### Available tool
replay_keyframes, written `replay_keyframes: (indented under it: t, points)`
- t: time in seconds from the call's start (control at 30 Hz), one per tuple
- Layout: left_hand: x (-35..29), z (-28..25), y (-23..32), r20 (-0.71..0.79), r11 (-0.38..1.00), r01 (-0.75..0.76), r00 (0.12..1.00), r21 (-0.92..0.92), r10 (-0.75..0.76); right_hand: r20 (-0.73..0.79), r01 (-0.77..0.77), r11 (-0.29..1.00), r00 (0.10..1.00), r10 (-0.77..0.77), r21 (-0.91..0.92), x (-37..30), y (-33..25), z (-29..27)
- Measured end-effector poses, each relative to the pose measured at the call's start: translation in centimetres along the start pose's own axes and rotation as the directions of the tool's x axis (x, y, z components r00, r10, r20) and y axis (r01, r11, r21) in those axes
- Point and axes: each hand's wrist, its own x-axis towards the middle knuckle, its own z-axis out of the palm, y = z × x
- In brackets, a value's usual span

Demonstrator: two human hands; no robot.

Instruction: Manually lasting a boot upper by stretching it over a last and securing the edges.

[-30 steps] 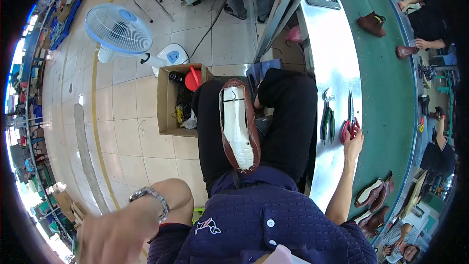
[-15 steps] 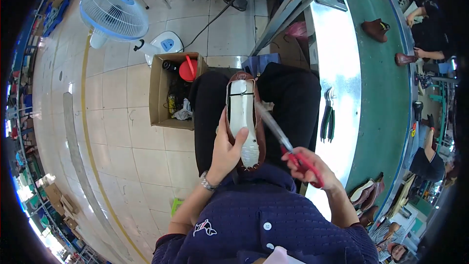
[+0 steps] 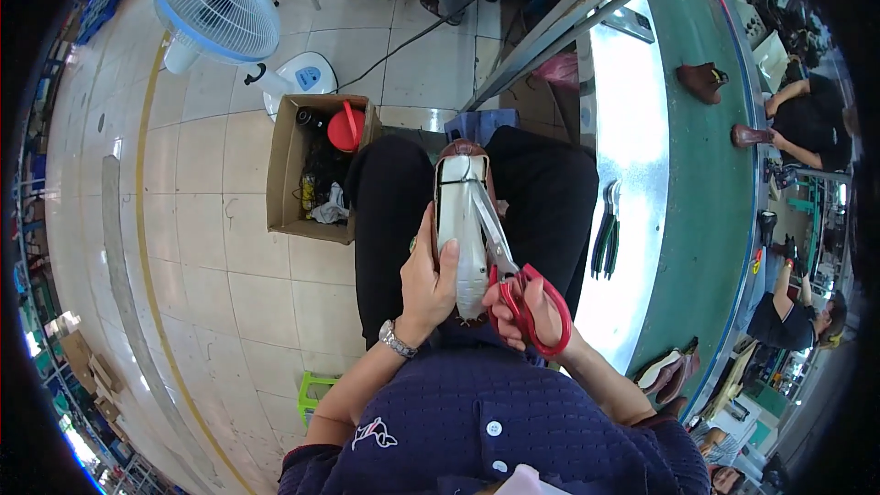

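Note:
A brown leather shoe upper on a white last (image 3: 458, 229) rests sole-up above my lap, toe pointing away from me. My left hand (image 3: 427, 284) grips it from the left side, the thumb lying along the pale sole. A dark cord or strip crosses the sole near the toe. In my right hand (image 3: 527, 312) is a pair of scissors (image 3: 537, 307) with red handles, its fingers through the loops. The slightly parted blades lie over the right half of the sole, tips close to the dark strip. Whether they touch it I cannot tell.
To my left a cardboard box (image 3: 282, 174) holds a red container and dark items; behind it stands a fan (image 3: 218, 9). At right, pliers (image 3: 606, 231) lie on a metal ledge (image 3: 632, 128) beside a green conveyor (image 3: 701, 174) carrying brown shoes. A slanted metal post (image 3: 550, 32) rises ahead.
My right hand has brought the scissors left and over the sole, and the blades have parted slightly. My left hand still holds the lasted shoe.

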Motion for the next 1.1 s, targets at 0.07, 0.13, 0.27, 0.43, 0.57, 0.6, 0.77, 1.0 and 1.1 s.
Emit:
replay_keyframes:
  t: [0.07,0.13,0.27,0.43,0.57,0.6,0.77,1.0,1.1]
  points:
    - [0.1,0.0,-0.1,0.005,1.000,-0.020,1.000,0.000,0.020,-0.059,0.026,1.000,0.998,-0.025,0.005,0.3,-0.4,0.6]
    - [0.0,0.0,-0.3,-0.013,0.999,-0.036,0.999,0.007,0.036,-0.151,-0.037,0.989,0.988,0.015,-0.144,0.6,-0.3,0.4]
    - [-0.2,-0.3,-0.5,0.017,0.999,-0.047,0.999,0.008,0.046,-0.202,0.021,0.935,0.974,-0.098,-0.353,0.2,0.4,-0.2]
    - [2.7,-1.4,1.2,-0.003,0.873,-0.386,0.914,0.299,0.405,-0.291,0.155,0.955,0.929,-0.228,-0.253,-3.0,1.0,-2.8]
    - [6.6,-1.2,2.7,0.007,0.706,-0.481,0.829,0.519,0.559,-0.454,0.242,0.740,0.658,-0.601,-0.628,-3.7,-0.6,-7.7]
    - [6.9,-0.8,2.6,0.016,0.673,-0.507,0.805,0.538,0.593,-0.570,0.075,0.697,0.515,-0.640,-0.713,-4.2,-0.4,-9.2]
    - [7.1,-0.1,1.6,-0.040,0.548,-0.564,0.673,0.618,0.738,-0.641,-0.303,0.571,0.238,-0.730,-0.763,-7.1,3.3,-18.6]
    - [6.3,-0.7,2.0,-0.130,0.594,-0.547,0.662,0.589,0.738,-0.684,-0.550,0.528,0.115,-0.720,-0.648,-8.9,9.0,-24.7]
    - [5.8,-0.7,2.8,-0.125,0.525,-0.593,0.583,0.611,0.803,-0.700,-0.421,0.603,0.119,-0.704,-0.677,-8.3,10.2,-25.2]
